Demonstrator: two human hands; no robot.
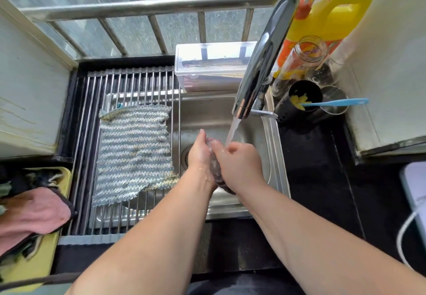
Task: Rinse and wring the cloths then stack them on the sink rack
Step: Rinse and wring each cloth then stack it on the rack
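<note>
Place was a home kitchen | Evidence: steel sink (275,147) under a running faucet (265,57), roll-up rack (129,82) across it | Black desk (311,154) carried a yellow jug (334,18) and utensil cup (284,110)

A black countertop (322,179) holds a steel sink (280,156), and a roll-up rack (129,82) of steel rods spans the sink's left part with a striped cloth (134,154) lying flat on it. On the counter at near left sits a yellow tray (41,255) carrying a pink cloth (34,211). A clear box (212,64) stands at the sink's far edge, with a black holder (297,115), glass jar (302,62) and yellow jug (334,15) at far right.
</note>
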